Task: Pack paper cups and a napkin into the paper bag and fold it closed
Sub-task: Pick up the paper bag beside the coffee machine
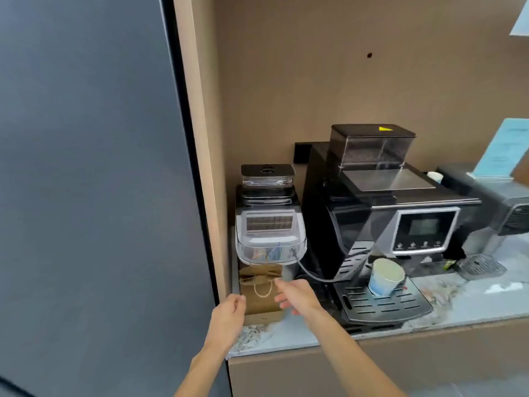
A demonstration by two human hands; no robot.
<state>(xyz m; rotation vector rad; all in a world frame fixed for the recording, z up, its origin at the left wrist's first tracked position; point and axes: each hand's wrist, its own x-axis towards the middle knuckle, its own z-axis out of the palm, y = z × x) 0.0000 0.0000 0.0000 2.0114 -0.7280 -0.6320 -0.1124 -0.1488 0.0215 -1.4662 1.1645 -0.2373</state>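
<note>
A brown paper bag [261, 293] with a white cord handle stands on the counter, below the front of a small white appliance. Its top is crumpled and folded over. My left hand [229, 313] is at the bag's left side with fingers curled, and whether it touches the bag is unclear. My right hand [297, 296] hovers at the bag's right side, fingers spread, holding nothing. A white and blue paper cup [385, 277] sits tilted on the coffee machine's drip tray, to the right of the bag. No napkin is visible.
The white appliance [269, 227] overhangs the bag. A black coffee machine [380, 219] fills the middle of the marble counter [286, 336]. Another machine [498, 202] and a metal drip grate [478, 266] stand at the right. A grey panel [86, 181] and wooden post wall off the left.
</note>
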